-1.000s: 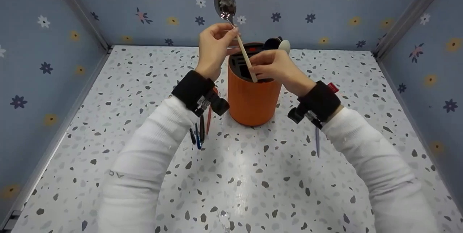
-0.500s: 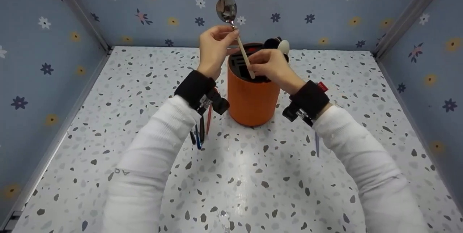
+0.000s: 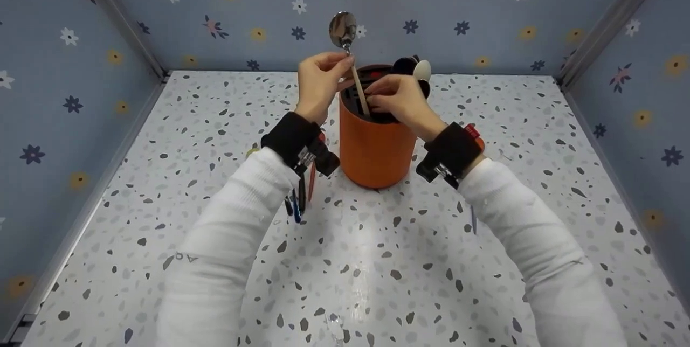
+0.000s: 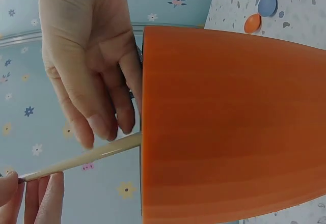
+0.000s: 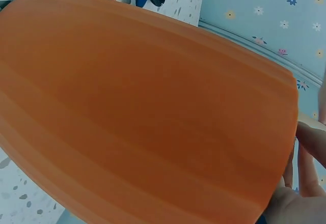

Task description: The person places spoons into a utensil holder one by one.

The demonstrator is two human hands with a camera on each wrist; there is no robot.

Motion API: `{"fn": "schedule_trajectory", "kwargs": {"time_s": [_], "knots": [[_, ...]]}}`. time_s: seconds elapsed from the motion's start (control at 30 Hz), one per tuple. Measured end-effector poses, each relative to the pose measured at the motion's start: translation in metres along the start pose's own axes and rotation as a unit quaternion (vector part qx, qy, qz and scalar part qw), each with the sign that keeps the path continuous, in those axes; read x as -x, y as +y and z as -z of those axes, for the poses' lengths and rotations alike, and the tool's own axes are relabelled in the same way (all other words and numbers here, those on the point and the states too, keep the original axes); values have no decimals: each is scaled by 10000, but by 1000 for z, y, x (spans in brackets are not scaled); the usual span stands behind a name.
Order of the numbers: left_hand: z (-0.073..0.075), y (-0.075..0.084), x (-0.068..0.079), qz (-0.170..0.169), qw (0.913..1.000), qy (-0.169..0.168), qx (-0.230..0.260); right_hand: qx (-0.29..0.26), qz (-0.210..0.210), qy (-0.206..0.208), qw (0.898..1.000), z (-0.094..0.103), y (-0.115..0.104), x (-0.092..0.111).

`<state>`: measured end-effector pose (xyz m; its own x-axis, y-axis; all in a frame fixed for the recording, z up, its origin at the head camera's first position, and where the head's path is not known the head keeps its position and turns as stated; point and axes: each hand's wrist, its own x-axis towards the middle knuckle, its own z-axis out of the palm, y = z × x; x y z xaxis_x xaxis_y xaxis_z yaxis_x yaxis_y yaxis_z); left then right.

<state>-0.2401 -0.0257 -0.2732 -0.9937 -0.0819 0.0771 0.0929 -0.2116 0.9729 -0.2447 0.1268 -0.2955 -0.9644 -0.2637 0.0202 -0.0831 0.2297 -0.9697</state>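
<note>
In the head view, a spoon (image 3: pixel 343 29) with a shiny metal bowl and a cream handle stands bowl up, slightly tilted. My left hand (image 3: pixel 319 84) pinches its handle just below the bowl. The handle's lower end goes behind the rim of the orange utensil holder (image 3: pixel 377 155), at its dark slotted top, as the left wrist view shows too. Beside the handle hangs my right hand (image 3: pixel 401 100), its fingers (image 4: pixel 103 124) loosely extended and just apart from the handle in the left wrist view. A white spoon (image 3: pixel 422 70) and dark utensils stand at the holder's back right.
Left of the holder, several utensils lie on the speckled table, among them a blue handle (image 3: pixel 297 209) and a red handle (image 3: pixel 311 185). To the right lie an orange spoon (image 4: pixel 252 24) and a blue-grey spoon (image 4: pixel 267 6). Flower-patterned panels (image 3: pixel 259 7) enclose the table.
The spoon has come down and slightly right at its bowl, its handle end lowering into the holder's top. My left hand moved down with it; my right hand shifted left and its fingers came off the handle.
</note>
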Motion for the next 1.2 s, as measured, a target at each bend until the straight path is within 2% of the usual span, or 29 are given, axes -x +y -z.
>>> {"fn": "schedule_trajectory", "kwargs": {"time_s": [0.27,0.47,0.7,0.83,1.03,1.2], "knots": [[4,-13,-2,174,9998,50,-127,-176,190,-62,9996,-3,-4,7],[13,-19,0,59,9999,62,-120,-130,257,-221,9993,-9,-6,13],[26,-24,2,186,9991,356,-110,-163,305,-489,9982,-14,-4,20],[37,-33,2,442,9977,519,-34,-73,314,-654,9973,-18,-1,26],[57,-51,3,749,9946,715,-78,271,446,-1153,9920,-23,6,35],[71,-71,8,1280,9886,788,-102,447,416,-1409,9881,-25,18,39]]}}
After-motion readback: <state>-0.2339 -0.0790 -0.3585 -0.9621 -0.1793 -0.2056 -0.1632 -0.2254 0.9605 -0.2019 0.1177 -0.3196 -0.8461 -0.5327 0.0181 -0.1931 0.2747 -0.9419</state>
